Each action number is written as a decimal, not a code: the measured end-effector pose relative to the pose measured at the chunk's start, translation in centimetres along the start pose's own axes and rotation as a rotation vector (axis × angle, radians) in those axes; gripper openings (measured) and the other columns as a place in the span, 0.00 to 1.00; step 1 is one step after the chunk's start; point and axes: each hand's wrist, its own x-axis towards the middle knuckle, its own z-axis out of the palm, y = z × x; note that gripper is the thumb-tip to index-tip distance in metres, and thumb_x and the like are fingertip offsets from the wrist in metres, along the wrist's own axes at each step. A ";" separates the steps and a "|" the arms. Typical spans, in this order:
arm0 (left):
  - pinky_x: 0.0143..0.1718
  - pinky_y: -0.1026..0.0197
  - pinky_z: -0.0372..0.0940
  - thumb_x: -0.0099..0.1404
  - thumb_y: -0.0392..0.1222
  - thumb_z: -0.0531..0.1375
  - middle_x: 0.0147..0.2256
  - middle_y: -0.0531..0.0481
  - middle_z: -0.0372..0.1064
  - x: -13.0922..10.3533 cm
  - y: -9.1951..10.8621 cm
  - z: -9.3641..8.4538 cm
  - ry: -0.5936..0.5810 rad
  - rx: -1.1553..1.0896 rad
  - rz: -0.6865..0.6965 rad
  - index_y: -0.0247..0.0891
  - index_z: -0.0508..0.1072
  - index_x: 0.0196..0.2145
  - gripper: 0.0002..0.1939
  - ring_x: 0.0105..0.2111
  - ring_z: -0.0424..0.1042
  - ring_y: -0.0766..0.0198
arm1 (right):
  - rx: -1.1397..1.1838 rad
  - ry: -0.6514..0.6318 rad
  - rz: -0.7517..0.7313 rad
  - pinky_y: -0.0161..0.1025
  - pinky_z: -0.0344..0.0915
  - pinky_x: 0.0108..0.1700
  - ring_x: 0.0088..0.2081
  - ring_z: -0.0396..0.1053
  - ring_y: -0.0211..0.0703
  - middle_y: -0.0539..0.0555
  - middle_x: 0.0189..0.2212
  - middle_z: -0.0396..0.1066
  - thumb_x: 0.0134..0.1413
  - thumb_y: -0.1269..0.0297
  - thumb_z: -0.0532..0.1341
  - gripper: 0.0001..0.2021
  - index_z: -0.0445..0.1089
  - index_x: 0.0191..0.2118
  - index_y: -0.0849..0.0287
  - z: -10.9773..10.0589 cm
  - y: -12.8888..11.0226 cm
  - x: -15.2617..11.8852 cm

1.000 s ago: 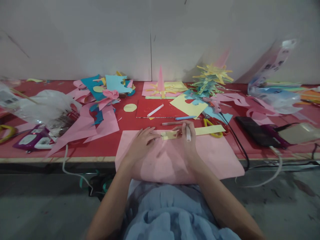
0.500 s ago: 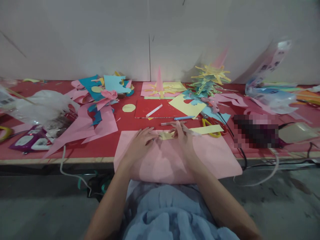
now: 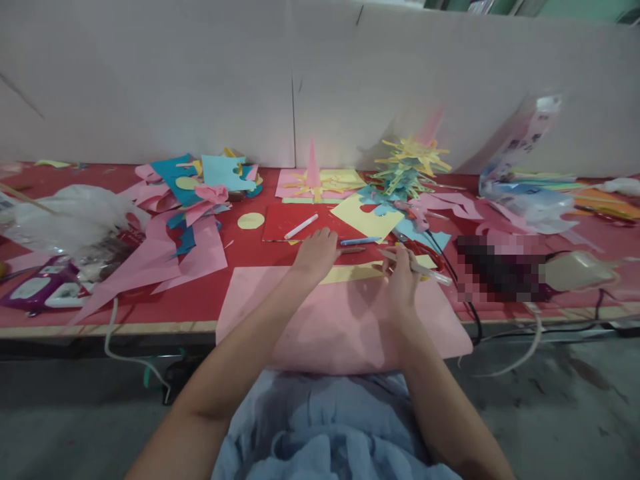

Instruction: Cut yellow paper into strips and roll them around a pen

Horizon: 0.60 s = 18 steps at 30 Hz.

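My right hand (image 3: pixel 401 272) is closed around a whitish pen (image 3: pixel 431 272), which points left over a pale yellow paper strip (image 3: pixel 350 273). My left hand (image 3: pixel 316 255) is curled over the left end of a thin brownish pen-like stick (image 3: pixel 353 251); its fingertips are hidden. Under both hands lies a large pink sheet (image 3: pixel 310 327), its front hanging past the table edge toward my lap. The yellow strip runs along the sheet's far edge, partly behind my right hand. Just beyond my hands lie a blue pen (image 3: pixel 360 241) and a white pen (image 3: pixel 301 226).
A small pink cone (image 3: pixel 313 167) and a layered paper tree (image 3: pixel 413 170) stand at the back. Coloured paper scraps (image 3: pixel 203 250) and a plastic bag (image 3: pixel 75 213) lie left. A pink glue gun (image 3: pixel 417 215) with a dark cord and scissors are right, beside a blurred dark item (image 3: pixel 505 270).
My left hand has left the yellow strip and moved right and forward onto the brownish stick. My right hand has shifted right with the whitish pen. The view has tilted up slightly.
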 end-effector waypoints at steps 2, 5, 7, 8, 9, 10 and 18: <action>0.46 0.54 0.62 0.67 0.42 0.56 0.44 0.38 0.67 1.2 -0.1 1.4 -0.061 0.046 0.040 0.31 0.68 0.44 0.12 0.46 0.67 0.51 | 0.008 0.026 0.011 0.36 0.68 0.28 0.19 0.51 0.33 0.42 0.17 0.53 0.53 0.47 0.58 0.16 0.65 0.29 0.55 0.0 0.1 -0.3; 0.47 0.55 0.61 0.68 0.41 0.55 0.45 0.39 0.67 2.0 -1.0 3.0 -0.032 0.077 0.094 0.32 0.67 0.43 0.10 0.48 0.66 0.53 | 0.017 0.009 0.012 0.38 0.70 0.29 0.20 0.53 0.34 0.43 0.17 0.54 0.52 0.46 0.59 0.16 0.66 0.28 0.55 0.2 0.0 -0.7; 0.48 0.54 0.61 0.68 0.40 0.54 0.44 0.41 0.68 1.8 -1.6 3.1 0.005 0.041 0.068 0.33 0.67 0.41 0.08 0.47 0.67 0.53 | 0.021 -0.023 -0.010 0.38 0.70 0.30 0.21 0.55 0.34 0.44 0.18 0.56 0.52 0.47 0.60 0.16 0.66 0.28 0.55 0.3 -0.1 -0.8; 0.48 0.54 0.61 0.69 0.39 0.53 0.42 0.42 0.69 1.4 -1.8 2.8 0.026 -0.007 0.040 0.34 0.67 0.41 0.07 0.46 0.68 0.55 | 0.022 -0.039 -0.022 0.38 0.70 0.30 0.22 0.55 0.34 0.45 0.19 0.57 0.52 0.47 0.60 0.16 0.67 0.28 0.56 0.3 -0.2 -0.9; 0.46 0.55 0.62 0.69 0.39 0.52 0.41 0.43 0.70 0.9 -1.9 2.4 0.052 -0.078 -0.010 0.35 0.67 0.42 0.07 0.44 0.69 0.56 | 0.027 -0.050 -0.034 0.37 0.69 0.30 0.22 0.56 0.34 0.45 0.19 0.57 0.52 0.47 0.60 0.16 0.67 0.28 0.56 0.3 -0.3 -1.1; 0.44 0.56 0.63 0.70 0.39 0.51 0.40 0.44 0.70 0.1 -2.0 2.0 0.082 -0.156 -0.062 0.36 0.67 0.43 0.08 0.42 0.70 0.57 | 0.037 -0.055 -0.042 0.37 0.69 0.29 0.22 0.56 0.34 0.45 0.19 0.57 0.52 0.47 0.60 0.16 0.66 0.27 0.56 0.3 -0.3 -1.3; 0.45 0.58 0.64 0.71 0.42 0.46 0.44 0.47 0.70 -8.5 -3.0 1.1 0.176 -0.498 -0.145 0.44 0.67 0.55 0.19 0.43 0.70 0.61 | 0.085 -0.157 0.025 0.38 0.70 0.33 0.20 0.54 0.33 0.43 0.17 0.54 0.53 0.50 0.61 0.17 0.59 0.23 0.55 1.7 -0.4 -3.9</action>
